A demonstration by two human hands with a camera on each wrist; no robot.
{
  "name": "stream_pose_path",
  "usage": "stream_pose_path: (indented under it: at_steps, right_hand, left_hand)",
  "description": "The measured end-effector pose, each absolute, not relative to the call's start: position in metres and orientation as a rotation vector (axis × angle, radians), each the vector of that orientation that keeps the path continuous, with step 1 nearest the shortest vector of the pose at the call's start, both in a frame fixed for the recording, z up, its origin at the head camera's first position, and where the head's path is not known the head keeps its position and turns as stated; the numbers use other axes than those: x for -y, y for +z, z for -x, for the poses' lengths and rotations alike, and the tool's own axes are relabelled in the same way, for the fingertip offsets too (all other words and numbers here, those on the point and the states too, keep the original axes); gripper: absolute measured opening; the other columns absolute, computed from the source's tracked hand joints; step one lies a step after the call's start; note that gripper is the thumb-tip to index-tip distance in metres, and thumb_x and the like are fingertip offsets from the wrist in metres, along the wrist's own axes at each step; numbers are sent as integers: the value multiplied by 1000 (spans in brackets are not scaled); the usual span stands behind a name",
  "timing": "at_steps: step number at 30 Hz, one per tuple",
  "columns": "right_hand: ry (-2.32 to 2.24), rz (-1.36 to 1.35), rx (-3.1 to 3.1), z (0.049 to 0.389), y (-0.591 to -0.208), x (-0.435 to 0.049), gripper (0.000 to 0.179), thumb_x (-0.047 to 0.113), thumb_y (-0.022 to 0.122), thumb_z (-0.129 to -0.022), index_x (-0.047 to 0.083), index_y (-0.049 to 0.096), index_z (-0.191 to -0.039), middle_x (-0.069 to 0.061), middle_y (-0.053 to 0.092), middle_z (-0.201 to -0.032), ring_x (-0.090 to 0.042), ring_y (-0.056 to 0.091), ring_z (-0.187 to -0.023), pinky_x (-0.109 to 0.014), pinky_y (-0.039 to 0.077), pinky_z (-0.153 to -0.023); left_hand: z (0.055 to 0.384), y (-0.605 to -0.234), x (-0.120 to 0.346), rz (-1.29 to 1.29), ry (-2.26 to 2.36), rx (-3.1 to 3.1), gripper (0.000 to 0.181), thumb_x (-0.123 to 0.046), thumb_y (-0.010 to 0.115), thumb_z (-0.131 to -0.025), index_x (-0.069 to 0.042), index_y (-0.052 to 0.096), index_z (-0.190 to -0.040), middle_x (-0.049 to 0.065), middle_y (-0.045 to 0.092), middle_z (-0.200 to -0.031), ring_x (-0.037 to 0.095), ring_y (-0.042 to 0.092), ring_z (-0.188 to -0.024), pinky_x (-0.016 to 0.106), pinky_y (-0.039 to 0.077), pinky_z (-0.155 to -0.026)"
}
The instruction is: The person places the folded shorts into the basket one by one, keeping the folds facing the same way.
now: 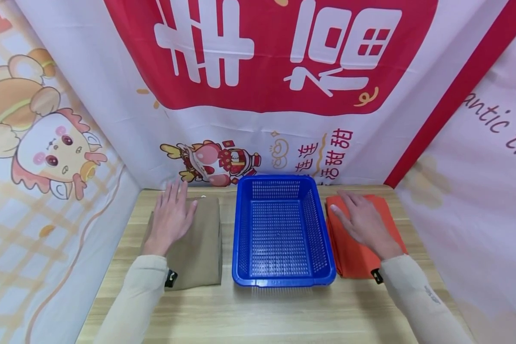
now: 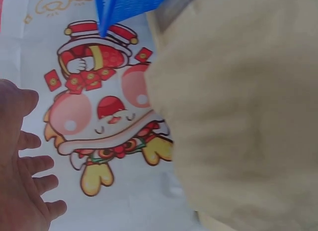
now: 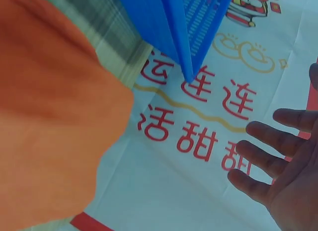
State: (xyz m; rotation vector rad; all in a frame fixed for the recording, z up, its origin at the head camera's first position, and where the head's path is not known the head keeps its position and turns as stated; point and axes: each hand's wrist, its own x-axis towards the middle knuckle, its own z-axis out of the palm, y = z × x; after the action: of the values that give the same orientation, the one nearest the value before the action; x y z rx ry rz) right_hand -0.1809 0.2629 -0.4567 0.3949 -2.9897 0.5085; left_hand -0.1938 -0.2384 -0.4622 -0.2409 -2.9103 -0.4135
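On the left of the table lies a folded khaki cloth (image 1: 199, 253), also large in the left wrist view as khaki cloth (image 2: 243, 107). My left hand (image 1: 172, 217) is over its left part, fingers straight and spread, holding nothing. A folded orange-red cloth (image 1: 352, 260) lies on the right, with my right hand (image 1: 363, 222) over it, fingers extended. In the right wrist view the orange cloth (image 3: 54, 126) fills the left side and my right hand (image 3: 288, 166) shows spread fingers. Between the two cloths stands a blue plastic basket (image 1: 237, 239) with nothing in it.
The wooden table (image 1: 223, 317) carries the basket and cloths. A printed white and red fabric backdrop (image 1: 262, 100) rises behind it. Fabric walls (image 1: 81, 229) close off the left and right sides. Each sleeve has a dark wrist strap (image 1: 170, 278) at the cuff.
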Motion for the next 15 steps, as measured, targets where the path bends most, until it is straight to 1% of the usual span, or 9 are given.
stream_pose_path:
  at_steps: [3,7,12,15]
  right_hand:
    - [513,-429,2975,175,-461,-257,68,51,41,-107,3,39,-154,-25,44,-150,-46,39,-137,-66,32,-111]
    - [511,-466,2963,169,-465,-248,65,50,42,-107,5,43,-153,-25,50,-145,-45,44,-133,-66,35,-108]
    - [554,-436,2992,161,-470,-238,63,50,46,-106,5,47,-150,-24,52,-143,-44,46,-132,-65,38,-107]
    - [554,-439,2992,156,-473,-233,61,49,49,-105,4,50,-148,-24,54,-141,-44,49,-129,-64,41,-104]
  left_hand:
    - [192,-471,244,248,-431,2889,66,-35,45,-108,7,27,-156,34,24,-158,51,21,-146,66,14,-118]
    - [189,-484,254,235,-473,2877,65,-30,52,-106,11,32,-152,38,33,-151,55,30,-140,67,19,-116]
    - [185,-502,269,163,-560,2920,67,-33,50,-107,14,31,-150,41,33,-148,58,29,-138,69,19,-114]
    - [183,-513,279,125,-592,2933,68,-32,51,-106,16,29,-150,43,32,-146,61,29,-135,69,21,-113]
